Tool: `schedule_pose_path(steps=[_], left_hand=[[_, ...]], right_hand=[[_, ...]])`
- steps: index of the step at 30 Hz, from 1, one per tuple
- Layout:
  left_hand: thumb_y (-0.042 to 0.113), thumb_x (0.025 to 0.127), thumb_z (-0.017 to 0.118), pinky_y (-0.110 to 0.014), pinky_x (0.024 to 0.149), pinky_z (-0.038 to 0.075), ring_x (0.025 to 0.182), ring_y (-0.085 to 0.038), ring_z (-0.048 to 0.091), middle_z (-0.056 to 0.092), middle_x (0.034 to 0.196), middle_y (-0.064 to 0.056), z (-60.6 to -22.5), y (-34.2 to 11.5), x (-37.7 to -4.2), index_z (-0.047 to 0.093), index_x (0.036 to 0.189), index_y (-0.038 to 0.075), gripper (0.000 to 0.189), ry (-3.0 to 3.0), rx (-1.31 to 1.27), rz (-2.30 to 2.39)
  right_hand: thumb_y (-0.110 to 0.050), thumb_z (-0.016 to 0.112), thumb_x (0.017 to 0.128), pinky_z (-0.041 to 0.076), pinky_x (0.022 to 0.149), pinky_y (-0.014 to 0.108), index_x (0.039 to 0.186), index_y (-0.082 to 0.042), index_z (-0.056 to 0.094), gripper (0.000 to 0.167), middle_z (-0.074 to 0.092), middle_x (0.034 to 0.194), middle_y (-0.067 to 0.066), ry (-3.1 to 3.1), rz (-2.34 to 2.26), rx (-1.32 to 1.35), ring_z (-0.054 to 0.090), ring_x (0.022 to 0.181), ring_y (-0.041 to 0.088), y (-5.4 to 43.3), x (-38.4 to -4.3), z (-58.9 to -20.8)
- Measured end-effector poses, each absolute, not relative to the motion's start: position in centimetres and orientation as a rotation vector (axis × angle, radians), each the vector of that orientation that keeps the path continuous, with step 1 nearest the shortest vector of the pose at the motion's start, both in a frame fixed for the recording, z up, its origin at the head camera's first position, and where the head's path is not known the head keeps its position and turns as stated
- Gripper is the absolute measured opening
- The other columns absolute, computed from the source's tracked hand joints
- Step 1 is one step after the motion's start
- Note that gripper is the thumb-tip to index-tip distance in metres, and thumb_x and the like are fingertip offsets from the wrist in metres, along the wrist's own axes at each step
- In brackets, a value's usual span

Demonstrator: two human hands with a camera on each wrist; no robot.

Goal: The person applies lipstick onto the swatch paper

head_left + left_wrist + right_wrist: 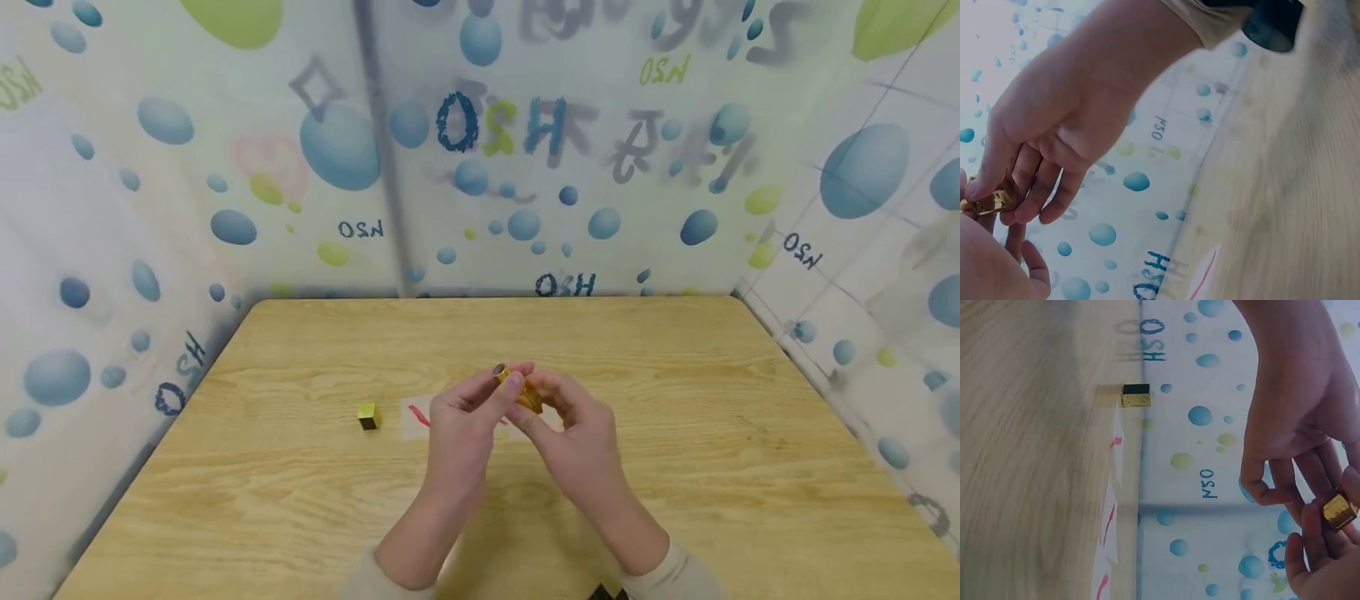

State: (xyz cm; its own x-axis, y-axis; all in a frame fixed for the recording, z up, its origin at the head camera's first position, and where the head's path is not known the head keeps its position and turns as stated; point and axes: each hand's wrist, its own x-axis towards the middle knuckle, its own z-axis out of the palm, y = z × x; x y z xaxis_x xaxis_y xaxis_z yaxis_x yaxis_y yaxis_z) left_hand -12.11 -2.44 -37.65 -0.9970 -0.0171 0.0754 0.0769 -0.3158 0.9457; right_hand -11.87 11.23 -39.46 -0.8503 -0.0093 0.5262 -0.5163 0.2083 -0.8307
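In the head view a small shiny gold piece (531, 400) with a round, dark-centred end is held above the table between both hands. My left hand (463, 421) pinches it between thumb and fingers near the round end. On its other side my right hand (581, 437) grips the wider, angular end with thumb and fingers. The left wrist view shows the gold piece (996, 201) between the fingertips, and so does the right wrist view, where its flat faces (1339, 511) catch light. Fingers hide part of it, and its exact kind cannot be told.
A small gold block (368, 416) with one dark face stands on the wooden table (315, 500), left of the hands. White paper slips with red marks (416, 417) lie behind the hands. Bubble-patterned sheeting (465, 225) encloses the table's back and sides.
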Motion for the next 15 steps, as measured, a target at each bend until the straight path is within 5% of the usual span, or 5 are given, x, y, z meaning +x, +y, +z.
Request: schedule_pose_path(steps=[7,12,15], left_hand=[[0.018,0.098,0.078,-0.034,0.093,0.058,0.107,-0.017,0.072,0.080,0.113,-0.002,-37.9,-4.0,-13.2,0.079,0.119,0.006,0.024,-2.026,-0.164,-2.404],[0.025,0.098,0.078,-0.032,0.095,0.059,0.114,-0.018,0.072,0.076,0.127,-0.001,-38.0,-6.2,-13.8,0.077,0.125,0.017,0.028,-2.280,-0.220,-2.217],[0.031,0.098,0.079,-0.033,0.090,0.059,0.110,-0.020,0.073,0.077,0.121,0.001,-37.7,-8.6,-14.2,0.079,0.119,0.022,0.023,-2.455,-0.196,-2.045]], right_hand=[[-0.020,0.084,0.093,0.060,0.099,0.031,0.117,-0.013,0.076,0.026,0.080,0.119,0.002,-2.368,1.658,0.356,0.077,0.107,0.015,12.6,-12.7,-38.3],[-0.020,0.083,0.094,0.060,0.094,0.027,0.122,-0.013,0.074,0.031,0.080,0.116,0.005,-2.438,1.615,0.363,0.077,0.104,0.016,13.4,-13.6,-38.0],[-0.017,0.083,0.094,0.060,0.093,0.024,0.124,-0.012,0.074,0.032,0.080,0.116,0.006,-2.459,1.571,0.416,0.077,0.103,0.018,13.8,-14.1,-38.0]])
